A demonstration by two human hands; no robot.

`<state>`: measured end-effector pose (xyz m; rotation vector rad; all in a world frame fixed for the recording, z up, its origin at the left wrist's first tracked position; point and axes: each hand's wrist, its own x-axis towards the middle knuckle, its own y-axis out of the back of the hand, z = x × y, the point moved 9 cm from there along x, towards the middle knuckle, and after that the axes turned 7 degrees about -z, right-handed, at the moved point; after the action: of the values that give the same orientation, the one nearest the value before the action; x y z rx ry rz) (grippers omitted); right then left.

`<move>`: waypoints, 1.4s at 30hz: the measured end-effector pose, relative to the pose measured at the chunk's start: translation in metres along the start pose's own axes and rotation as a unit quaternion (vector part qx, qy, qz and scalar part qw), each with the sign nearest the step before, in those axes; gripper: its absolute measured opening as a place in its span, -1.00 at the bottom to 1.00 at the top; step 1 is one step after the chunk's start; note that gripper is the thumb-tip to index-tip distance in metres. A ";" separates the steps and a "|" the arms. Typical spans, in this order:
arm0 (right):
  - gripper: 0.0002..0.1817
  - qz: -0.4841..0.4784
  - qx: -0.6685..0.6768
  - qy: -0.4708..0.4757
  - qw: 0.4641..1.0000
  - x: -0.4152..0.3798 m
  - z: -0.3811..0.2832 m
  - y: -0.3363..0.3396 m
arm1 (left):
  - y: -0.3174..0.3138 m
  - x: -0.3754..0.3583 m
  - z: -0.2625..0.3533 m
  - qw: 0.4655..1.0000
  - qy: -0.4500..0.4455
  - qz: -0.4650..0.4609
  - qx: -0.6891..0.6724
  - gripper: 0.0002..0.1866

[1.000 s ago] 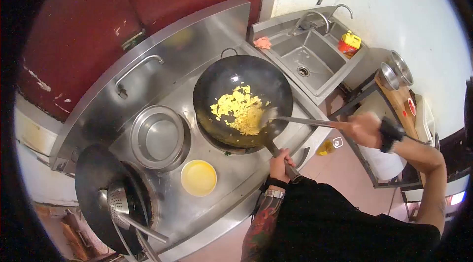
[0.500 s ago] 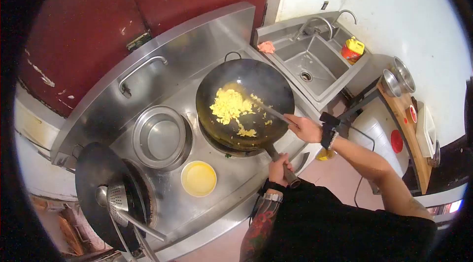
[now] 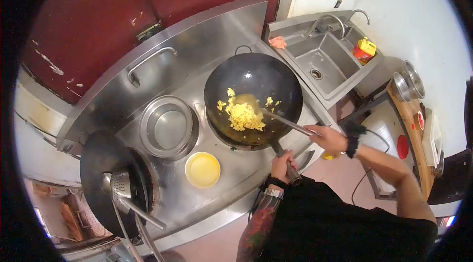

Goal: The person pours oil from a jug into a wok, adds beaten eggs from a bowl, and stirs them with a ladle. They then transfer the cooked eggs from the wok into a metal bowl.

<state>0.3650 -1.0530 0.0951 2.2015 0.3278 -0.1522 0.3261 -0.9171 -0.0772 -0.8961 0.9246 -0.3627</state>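
My left hand (image 3: 282, 167) is closed around the handle of a black wok (image 3: 266, 72) on the stove. In my right hand (image 3: 328, 139) is the long metal handle of a ladle (image 3: 287, 122). The ladle's rounded head is down in the wok, against a heap of scrambled egg (image 3: 242, 117). Small bits of egg lie scattered on the wok's inner wall around the heap. Left of the wok, a bowl (image 3: 202, 170) with a yellow inside stands on the steel stove top.
A metal pot (image 3: 146, 131) sits left of the wok. A second wok (image 3: 93, 163) at far left carries a perforated strainer (image 3: 120, 186) and other long-handled tools. The sink (image 3: 340, 93) is at back right, beside a wooden shelf (image 3: 405, 123) with metal bowls.
My right hand has drawn the ladle back toward me, and the egg has gathered into a tighter heap lower in the wok. The whole view has shifted slightly.
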 end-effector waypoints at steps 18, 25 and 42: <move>-0.30 -0.083 -0.377 0.061 0.920 -0.022 -0.029 0.097 | 0.016 0.015 -0.007 1.000 -0.009 -0.021 0.021 -0.86; -0.30 -0.159 -0.405 -0.006 0.901 -0.054 -0.055 0.106 | 0.010 0.017 -0.009 1.000 -0.009 -0.016 0.011 -0.84; -0.57 0.055 -0.039 0.041 0.997 0.044 0.016 -0.006 | -0.003 0.004 0.004 1.000 -0.011 -0.019 0.011 -0.84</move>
<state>0.4057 -1.0546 0.0708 2.1460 0.2527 0.0104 0.3317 -0.9194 -0.0756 -0.8961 0.8832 -0.3951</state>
